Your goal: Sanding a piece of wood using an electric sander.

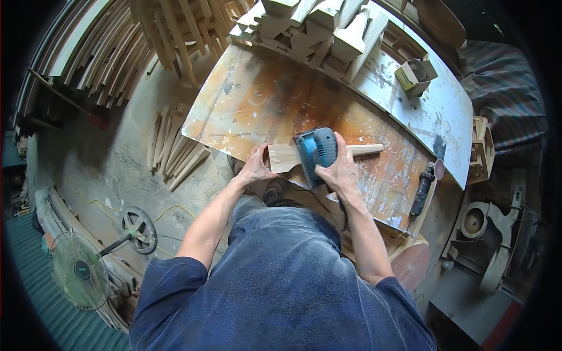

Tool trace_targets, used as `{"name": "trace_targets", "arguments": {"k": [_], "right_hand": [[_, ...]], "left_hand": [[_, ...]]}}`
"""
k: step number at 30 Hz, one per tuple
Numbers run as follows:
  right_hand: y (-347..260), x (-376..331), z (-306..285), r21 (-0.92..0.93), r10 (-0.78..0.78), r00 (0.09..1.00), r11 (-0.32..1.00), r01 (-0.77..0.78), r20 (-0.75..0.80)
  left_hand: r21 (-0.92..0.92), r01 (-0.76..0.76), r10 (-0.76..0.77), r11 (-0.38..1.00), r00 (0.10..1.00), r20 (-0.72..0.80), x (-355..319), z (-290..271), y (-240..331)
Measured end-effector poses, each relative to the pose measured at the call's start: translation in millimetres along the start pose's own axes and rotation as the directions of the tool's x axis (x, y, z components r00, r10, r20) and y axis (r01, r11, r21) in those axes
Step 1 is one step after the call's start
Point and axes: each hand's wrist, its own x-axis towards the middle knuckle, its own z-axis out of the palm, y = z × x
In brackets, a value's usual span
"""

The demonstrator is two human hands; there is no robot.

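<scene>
My left hand (256, 165) grips the wide, squared end of a pale tapered wooden leg (283, 157), thumb on the near side and fingers at the far side. The leg lies along the near edge of the worktable, its thin end pointing right. Wrapped around a blue electric sander (325, 147) is my right hand (342, 171). The sander rests tilted on the middle of the leg and covers part of it; its pad's contact with the wood is hidden.
The stained worktable (257, 88) carries stacked wooden legs (350, 42) at its far side, a small open box (414, 76), and a black power tool (422, 190) at the right edge. Loose wood strips (175, 146) lie on the floor at left, near a pedestal fan (82, 270).
</scene>
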Motion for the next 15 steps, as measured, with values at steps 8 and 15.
{"name": "trace_targets", "arguments": {"k": [8,15], "right_hand": [[-62.5,-7.2,31.9,-0.068,-0.021,0.994,0.997,0.029,0.111],[-38.5,-1.0,13.9,-0.190,0.060,0.993,0.981,-0.040,0.101]], "left_hand": [[-0.164,-0.014,0.003,0.986,0.998,-0.069,-2.5,3.0,0.3],[-0.096,0.057,-0.057,0.994,0.998,0.001,-7.3,-2.4,-5.4]]}}
